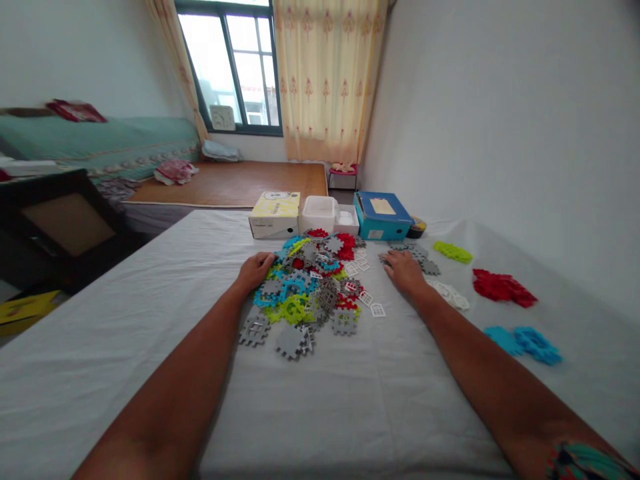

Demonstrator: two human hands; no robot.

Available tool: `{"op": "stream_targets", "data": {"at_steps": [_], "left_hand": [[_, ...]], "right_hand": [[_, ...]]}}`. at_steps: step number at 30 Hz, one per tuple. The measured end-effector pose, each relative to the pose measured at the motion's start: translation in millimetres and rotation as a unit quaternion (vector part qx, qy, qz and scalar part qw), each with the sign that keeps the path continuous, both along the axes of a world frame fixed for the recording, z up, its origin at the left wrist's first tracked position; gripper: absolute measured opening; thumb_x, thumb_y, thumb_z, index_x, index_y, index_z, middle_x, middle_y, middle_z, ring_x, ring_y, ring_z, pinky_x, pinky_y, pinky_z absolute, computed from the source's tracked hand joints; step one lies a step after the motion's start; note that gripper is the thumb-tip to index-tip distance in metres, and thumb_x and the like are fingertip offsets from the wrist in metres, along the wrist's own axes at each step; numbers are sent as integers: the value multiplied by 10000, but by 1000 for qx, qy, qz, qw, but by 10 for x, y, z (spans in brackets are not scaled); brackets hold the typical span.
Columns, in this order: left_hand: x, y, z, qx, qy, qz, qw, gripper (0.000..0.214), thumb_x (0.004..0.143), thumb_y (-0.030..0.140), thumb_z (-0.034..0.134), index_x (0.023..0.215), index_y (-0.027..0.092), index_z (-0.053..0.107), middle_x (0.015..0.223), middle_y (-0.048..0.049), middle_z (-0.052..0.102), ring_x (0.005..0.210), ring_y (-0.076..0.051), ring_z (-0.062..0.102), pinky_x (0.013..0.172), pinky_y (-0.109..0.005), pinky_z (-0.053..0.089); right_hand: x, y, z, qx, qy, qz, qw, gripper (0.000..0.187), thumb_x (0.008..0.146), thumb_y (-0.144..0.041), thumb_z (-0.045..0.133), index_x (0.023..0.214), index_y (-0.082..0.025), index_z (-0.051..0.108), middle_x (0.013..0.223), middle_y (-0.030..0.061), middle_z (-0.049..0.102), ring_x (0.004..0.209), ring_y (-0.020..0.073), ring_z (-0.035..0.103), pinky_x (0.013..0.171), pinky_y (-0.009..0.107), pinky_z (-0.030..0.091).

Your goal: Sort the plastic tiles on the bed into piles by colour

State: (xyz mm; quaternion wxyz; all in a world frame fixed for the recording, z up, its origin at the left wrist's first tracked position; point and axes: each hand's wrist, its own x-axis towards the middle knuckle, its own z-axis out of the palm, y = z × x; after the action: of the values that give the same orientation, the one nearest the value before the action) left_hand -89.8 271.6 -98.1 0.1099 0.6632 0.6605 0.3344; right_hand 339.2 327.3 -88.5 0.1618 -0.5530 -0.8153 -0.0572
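Observation:
A heap of flat interlocking plastic tiles (307,287) in grey, blue, green, red and white lies in the middle of a white-covered table (350,407). My left hand (256,269) rests palm down at the heap's left edge, fingers curled against the tiles. My right hand (404,270) lies flat to the right of the heap, fingers stretched toward a small group of grey tiles (417,257). Neither hand visibly holds a piece.
Sorted tile groups lie to the right: green (453,251), white (450,293), red (501,287), blue (525,341). At the far edge stand a yellow-white box (275,215), a white container (320,213) and a blue box (383,215). A wall runs along the right, a bed beyond.

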Motion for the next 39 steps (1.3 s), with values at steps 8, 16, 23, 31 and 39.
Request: {"op": "stream_targets", "data": {"at_steps": [8,16,23,31,39], "left_hand": [[17,-28,25,-4,-3,0,1000,507,878,518,350,1034,213,724,1105,-41,717,1053,-218,625,928,-297,460],[20,-23,31,0,2,-1,1000,481,878,499,362,1017,218,726,1085,-46,720,1067,-225,620,940,-315,461],[-2,-8,0,6,1,-7,1000,481,881,511,360,1024,224,719,1092,-50,718,1074,-221,619,951,-316,457],[-6,9,-7,9,3,-3,1000,466,866,508,387,1005,222,727,1088,-49,722,1054,-228,632,929,-312,463],[-15,-5,-5,8,9,-6,1000,481,866,513,383,1019,210,724,1089,-56,719,1063,-230,628,927,-305,467]], "right_hand": [[-842,-758,351,-125,180,372,902,486,817,-411,681,1258,-223,595,1233,101,624,1026,200,620,872,340,499],[-978,-902,248,-84,134,412,897,599,769,-394,740,1308,-226,540,1262,125,605,1159,257,531,995,440,406],[-652,-510,301,-5,195,228,954,475,840,-468,635,1253,-239,583,1179,99,633,1057,234,584,933,394,454],[189,60,19,18,-2,-82,996,495,863,-506,566,1241,-191,614,1237,129,635,1139,334,496,892,450,422],[406,166,93,-52,-33,-60,996,462,779,-358,666,1235,-296,634,1294,47,618,1176,326,477,875,442,431]]}}
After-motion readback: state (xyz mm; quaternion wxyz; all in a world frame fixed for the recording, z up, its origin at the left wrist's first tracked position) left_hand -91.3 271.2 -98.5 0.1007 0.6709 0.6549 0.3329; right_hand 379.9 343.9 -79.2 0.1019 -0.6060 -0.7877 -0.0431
